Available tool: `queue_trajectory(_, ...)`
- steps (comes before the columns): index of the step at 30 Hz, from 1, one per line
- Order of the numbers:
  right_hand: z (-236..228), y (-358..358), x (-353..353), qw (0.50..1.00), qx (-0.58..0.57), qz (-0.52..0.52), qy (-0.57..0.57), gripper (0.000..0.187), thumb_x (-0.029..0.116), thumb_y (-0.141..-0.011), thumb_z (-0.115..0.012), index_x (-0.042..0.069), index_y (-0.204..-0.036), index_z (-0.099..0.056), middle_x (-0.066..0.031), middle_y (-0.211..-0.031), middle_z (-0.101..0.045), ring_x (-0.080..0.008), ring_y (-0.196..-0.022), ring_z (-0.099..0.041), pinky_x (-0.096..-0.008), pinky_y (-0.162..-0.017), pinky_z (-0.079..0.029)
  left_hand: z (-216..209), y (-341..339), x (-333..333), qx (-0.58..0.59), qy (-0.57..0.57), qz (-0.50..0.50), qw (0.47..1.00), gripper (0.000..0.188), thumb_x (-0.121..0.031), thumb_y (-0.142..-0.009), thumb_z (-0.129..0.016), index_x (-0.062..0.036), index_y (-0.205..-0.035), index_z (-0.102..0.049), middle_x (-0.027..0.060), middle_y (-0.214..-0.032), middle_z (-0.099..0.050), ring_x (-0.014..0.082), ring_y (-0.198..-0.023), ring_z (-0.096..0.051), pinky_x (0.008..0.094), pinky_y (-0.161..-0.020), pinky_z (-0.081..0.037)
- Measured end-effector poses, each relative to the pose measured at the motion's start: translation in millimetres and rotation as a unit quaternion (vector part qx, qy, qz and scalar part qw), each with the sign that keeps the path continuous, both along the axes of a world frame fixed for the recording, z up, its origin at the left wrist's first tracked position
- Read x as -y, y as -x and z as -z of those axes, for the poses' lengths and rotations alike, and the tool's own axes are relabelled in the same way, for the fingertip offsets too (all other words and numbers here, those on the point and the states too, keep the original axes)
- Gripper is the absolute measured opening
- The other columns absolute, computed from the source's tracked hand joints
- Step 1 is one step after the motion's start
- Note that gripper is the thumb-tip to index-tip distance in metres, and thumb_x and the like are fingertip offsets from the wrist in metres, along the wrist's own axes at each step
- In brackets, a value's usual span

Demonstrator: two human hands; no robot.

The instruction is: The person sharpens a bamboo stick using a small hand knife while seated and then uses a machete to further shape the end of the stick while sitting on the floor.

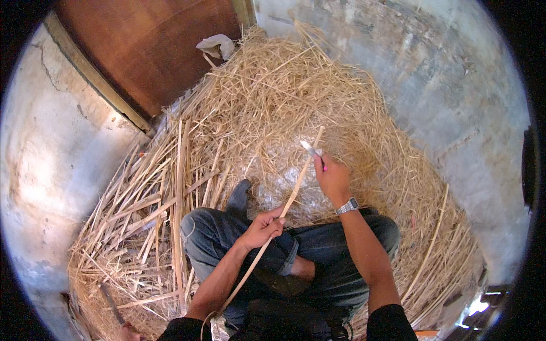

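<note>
My left hand is closed round a long, thin pale strip, which looks like split bamboo or cane. The strip slants from beside my left forearm, across my lap, up to a free tip beyond my knees. My right hand grips a small knife with a bright blade and a bit of pink at its handle. Its blade points up and left, close to the strip's far end; whether they touch I cannot tell. A metal watch is on my right wrist. I sit cross-legged in dark jeans.
Curly shavings heap up ahead and to the right. Split strips lie in a pile at left. A brown door and worn walls enclose the corner. A white bag lies by the door. Part of another hand shows lower left.
</note>
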State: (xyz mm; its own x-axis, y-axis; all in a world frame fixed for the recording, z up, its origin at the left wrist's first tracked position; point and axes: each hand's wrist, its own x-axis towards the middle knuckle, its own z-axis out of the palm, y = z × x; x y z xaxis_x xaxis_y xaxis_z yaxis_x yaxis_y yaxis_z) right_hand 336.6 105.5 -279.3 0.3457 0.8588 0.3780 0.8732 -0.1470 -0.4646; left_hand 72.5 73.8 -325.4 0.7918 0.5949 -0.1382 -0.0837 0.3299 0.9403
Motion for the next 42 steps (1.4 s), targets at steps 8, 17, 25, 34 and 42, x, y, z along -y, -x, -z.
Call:
queue_trajectory(8, 15.9, 43.8, 20.1, 0.986, -0.07, -0.146, 0.033, 0.039, 0.037, -0.1, -0.053, 0.006, -0.077, -0.06, -0.0198, -0.058, -0.059, -0.039, -0.051, -0.06, -0.0489, -0.048, -0.047, 23.6, 9.6, -1.1, 0.066, -0.046, -0.063, 0.995, 0.05, -0.009, -0.104, -0.049, -0.0033, -0.152, -0.035, -0.0043, -0.061, -0.042, 0.0053, -0.053, -0.034, 0.0231, -0.05, -0.03)
queue_trajectory(17, 22.0, 49.2, 28.1, 0.968, -0.197, -0.153, 0.034, 0.038, 0.032, -0.1, -0.055, 0.002, -0.076, -0.059, -0.0205, -0.056, -0.054, -0.0405, -0.05, -0.055, -0.0454, -0.047, -0.042, -8.0, -2.4, -8.5, 0.002, 0.0, -0.056, 0.998, 0.051, -0.013, -0.105, -0.049, -0.0057, -0.153, -0.034, -0.0045, -0.063, -0.039, 0.005, -0.056, -0.034, 0.0226, -0.053, -0.032)
queue_trajectory(25, 37.0, 39.3, 11.2, 0.946, -0.302, -0.103, -0.061, 0.016, 0.017, -0.095, -0.058, 0.003, -0.088, -0.059, -0.0116, -0.062, -0.054, -0.0231, -0.054, -0.056, -0.0392, -0.052, -0.043, 3.2, -1.6, -14.4, -0.001, 0.03, -0.082, 0.996, 0.05, -0.019, -0.106, -0.046, -0.0043, -0.153, -0.032, -0.0037, -0.066, -0.042, 0.0059, -0.058, -0.039, 0.0225, -0.053, -0.035)
queue_trajectory(34, 28.8, -39.7, 21.6, 0.98, -0.175, 0.056, 0.079, 0.036, 0.017, -0.09, -0.062, 0.004, -0.123, -0.058, -0.0186, -0.085, -0.068, -0.0323, -0.078, -0.066, -0.0421, -0.068, -0.051, -1.7, -2.2, -11.2, -0.064, 0.003, -0.122, 0.99, 0.049, -0.024, -0.106, -0.046, -0.0042, -0.15, -0.037, -0.003, -0.063, -0.046, 0.0057, -0.052, -0.041, 0.0216, -0.05, -0.036)
queue_trajectory(42, 12.3, 47.4, 53.1, 0.919, -0.324, -0.222, -0.019, 0.024, 0.022, -0.096, -0.062, 0.0, -0.108, -0.063, -0.0109, -0.088, -0.069, -0.0236, -0.078, -0.067, -0.0353, -0.073, -0.054, -16.4, -4.8, 4.9, -0.067, -0.059, -0.044, 0.995, 0.045, -0.025, -0.106, -0.046, -0.0102, -0.149, -0.043, -0.0017, -0.06, -0.05, 0.0057, -0.053, -0.045, 0.0223, -0.053, -0.04)
